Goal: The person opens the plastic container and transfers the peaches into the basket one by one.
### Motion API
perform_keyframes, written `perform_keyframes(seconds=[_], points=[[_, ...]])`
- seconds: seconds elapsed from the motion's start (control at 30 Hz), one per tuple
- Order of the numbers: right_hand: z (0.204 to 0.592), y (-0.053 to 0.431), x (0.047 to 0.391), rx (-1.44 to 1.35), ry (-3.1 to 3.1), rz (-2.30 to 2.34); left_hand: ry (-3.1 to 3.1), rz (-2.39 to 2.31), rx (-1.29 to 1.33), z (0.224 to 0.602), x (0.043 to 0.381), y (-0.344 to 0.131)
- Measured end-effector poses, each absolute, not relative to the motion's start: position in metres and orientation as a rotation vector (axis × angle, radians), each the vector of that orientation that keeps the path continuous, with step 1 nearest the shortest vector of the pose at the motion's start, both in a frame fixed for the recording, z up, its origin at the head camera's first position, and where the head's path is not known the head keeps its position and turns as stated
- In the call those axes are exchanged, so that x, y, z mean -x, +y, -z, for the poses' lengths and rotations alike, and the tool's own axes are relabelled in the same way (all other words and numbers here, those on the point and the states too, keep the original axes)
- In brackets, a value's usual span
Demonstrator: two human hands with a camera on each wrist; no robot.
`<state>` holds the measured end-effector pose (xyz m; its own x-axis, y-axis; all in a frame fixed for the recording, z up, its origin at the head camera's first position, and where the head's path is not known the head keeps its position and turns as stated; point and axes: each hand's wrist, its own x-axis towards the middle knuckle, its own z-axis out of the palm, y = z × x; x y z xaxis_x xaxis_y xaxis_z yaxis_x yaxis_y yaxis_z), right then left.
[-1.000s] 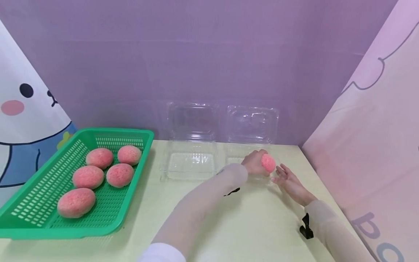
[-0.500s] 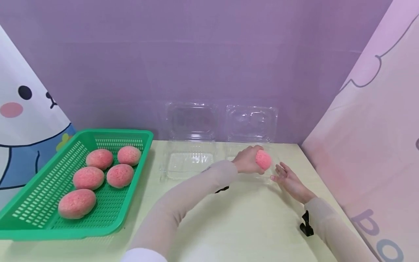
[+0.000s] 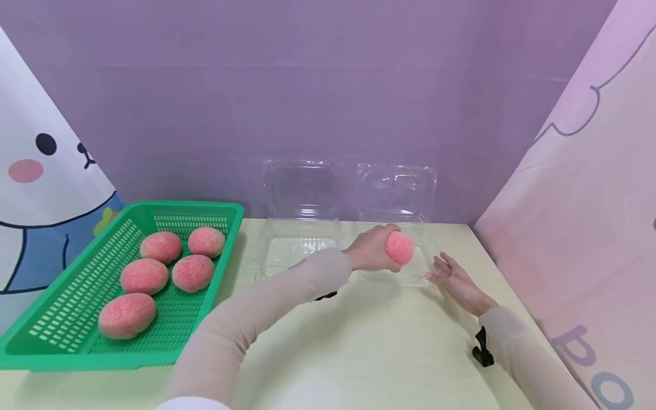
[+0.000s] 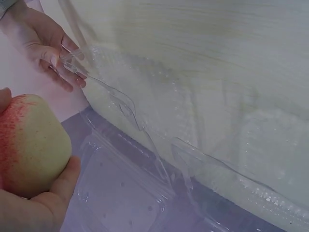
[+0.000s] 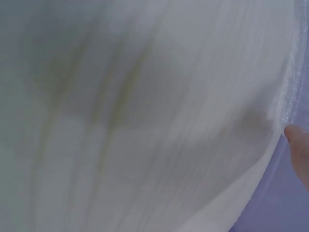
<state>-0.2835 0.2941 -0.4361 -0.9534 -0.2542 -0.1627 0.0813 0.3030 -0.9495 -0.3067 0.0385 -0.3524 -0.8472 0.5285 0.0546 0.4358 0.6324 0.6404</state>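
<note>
My left hand [image 3: 370, 249] grips a pink peach [image 3: 399, 249] over the base of the right clear plastic clamshell box [image 3: 421, 267]. The left wrist view shows the peach [image 4: 36, 145] red on one side and cream on the other, with thumb and fingers round it. To the right, my right hand [image 3: 460, 287] has its thumb and fingers spread at that box's right edge. Its fingertip [image 5: 295, 137] is right at the clear rim in the right wrist view. Both boxes stand with their lids up; the left clamshell box [image 3: 297, 250] is beside the other.
A green plastic basket [image 3: 217, 285] at the left holds several pink peaches [image 3: 144, 277]. The pale tabletop [image 3: 359, 353] runs back to a purple curtain [image 3: 307, 102], with a printed pink panel [image 3: 579, 245] along the right side.
My left hand has moved left with the peach, exposing more of the right box's base. The right hand stays at the box's edge.
</note>
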Motion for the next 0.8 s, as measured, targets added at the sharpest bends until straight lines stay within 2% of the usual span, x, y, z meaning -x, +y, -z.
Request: perform_keyframes(seconds=[0.8], points=[[0.437,0.298,0.285,0.14,2.378,1.553,2.696,-1.156,-0.575,0.325,0.258,-0.072]])
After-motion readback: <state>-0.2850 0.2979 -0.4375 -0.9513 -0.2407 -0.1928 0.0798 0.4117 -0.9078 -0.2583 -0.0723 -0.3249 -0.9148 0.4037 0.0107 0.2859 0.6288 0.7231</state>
